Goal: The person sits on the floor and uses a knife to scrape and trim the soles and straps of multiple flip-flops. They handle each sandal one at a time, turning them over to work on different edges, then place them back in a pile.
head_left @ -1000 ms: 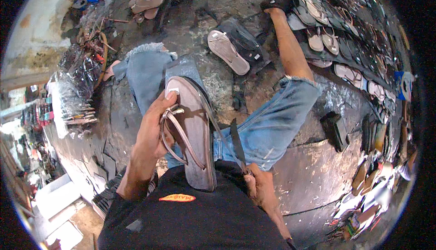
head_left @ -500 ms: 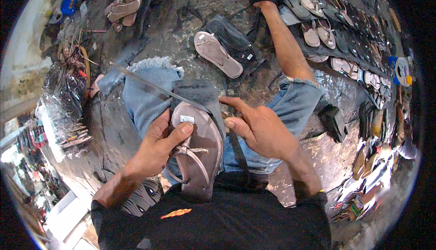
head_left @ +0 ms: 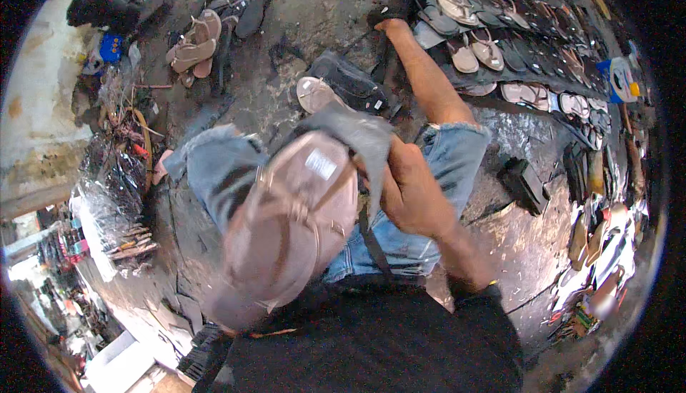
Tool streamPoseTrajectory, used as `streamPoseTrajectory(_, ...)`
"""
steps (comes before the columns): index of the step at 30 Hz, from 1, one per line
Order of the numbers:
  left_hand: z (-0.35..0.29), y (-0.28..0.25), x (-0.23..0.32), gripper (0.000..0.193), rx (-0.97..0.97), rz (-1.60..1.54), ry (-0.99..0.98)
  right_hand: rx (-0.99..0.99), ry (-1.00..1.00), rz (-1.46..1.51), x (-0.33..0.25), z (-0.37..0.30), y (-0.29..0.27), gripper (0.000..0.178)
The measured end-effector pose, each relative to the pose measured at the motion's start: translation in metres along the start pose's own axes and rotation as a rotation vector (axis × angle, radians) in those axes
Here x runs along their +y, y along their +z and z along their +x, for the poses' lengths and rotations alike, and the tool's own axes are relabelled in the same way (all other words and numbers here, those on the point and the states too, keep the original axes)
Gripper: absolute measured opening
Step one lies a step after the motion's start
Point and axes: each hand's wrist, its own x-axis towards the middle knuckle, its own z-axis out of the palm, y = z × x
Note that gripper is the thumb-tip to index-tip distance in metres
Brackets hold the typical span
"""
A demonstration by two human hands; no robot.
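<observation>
A pinkish-beige thong sandal (head_left: 286,243) is raised close in front of my body, tilted and blurred by motion. A white label sits on its insole at the far end, and thin straps cross its middle. My left hand is hidden behind this sandal, so its fingers do not show. At the sandal's far right edge, my right hand (head_left: 414,193) is closed on a dark grey flexible sheet (head_left: 368,139), which bends over beyond the label end. Whether the sheet is still joined to the sole cannot be made out.
Beyond my knees lie another beige sandal (head_left: 316,94) and a black one (head_left: 350,82). Rows of sandals (head_left: 493,53) line the right. A sandal pile (head_left: 196,46) lies far left, near a plastic-wrapped bundle (head_left: 107,164). A dark block (head_left: 524,184) stands by my right knee.
The sandal has risen toward me and swung to the lower left, covering my left hand. My right hand has closed on the grey sheet. The long thin blade seen earlier no longer shows.
</observation>
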Motion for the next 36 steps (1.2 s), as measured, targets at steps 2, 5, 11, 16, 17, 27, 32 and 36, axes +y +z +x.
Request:
streamPoseTrajectory(2, -0.008, 0.013, -0.026, 0.047, 0.17, 0.038, 0.19, 0.233, 0.02, 0.151, 0.001, -0.01, 0.028, 0.027)
streamPoseTrajectory(5, 0.022, 0.022, -0.043, 0.043, 0.211, -0.061, 0.299, 0.31, 0.111, 0.407, 0.007, -0.024, 0.05, 0.026)
streamPoseTrajectory(11, 0.063, 0.023, -0.051, 0.036, 0.261, -0.294, 0.286, 0.252, 0.1, 0.103, 0.013, -0.065, 0.043, 0.024)
streamPoseTrajectory(16, 0.025, 0.015, -0.059, 0.041, 0.317, -0.416, 0.113, 0.176, 0.285, -0.13, 0.031, -0.182, 0.035, 0.038)
streamPoseTrajectory(17, 0.015, 0.007, -0.065, 0.043, 0.297, -0.399, 0.064, 0.143, 0.291, -0.194, 0.036, -0.187, 0.029, 0.039)
streamPoseTrajectory(27, -0.019, -0.012, -0.077, 0.03, 0.282, -0.197, -0.031, -0.177, 0.199, -0.23, 0.02, -0.098, -0.003, 0.029)
streamPoseTrajectory(32, -0.014, -0.025, -0.083, 0.014, 0.347, -0.029, 0.032, -0.148, 0.149, -0.223, 0.012, -0.072, 0.011, 0.027)
streamPoseTrajectory(36, -0.015, -0.007, -0.073, 0.008, 0.278, -0.058, 0.04, -0.119, 0.113, -0.129, 0.015, -0.06, 0.027, 0.03)
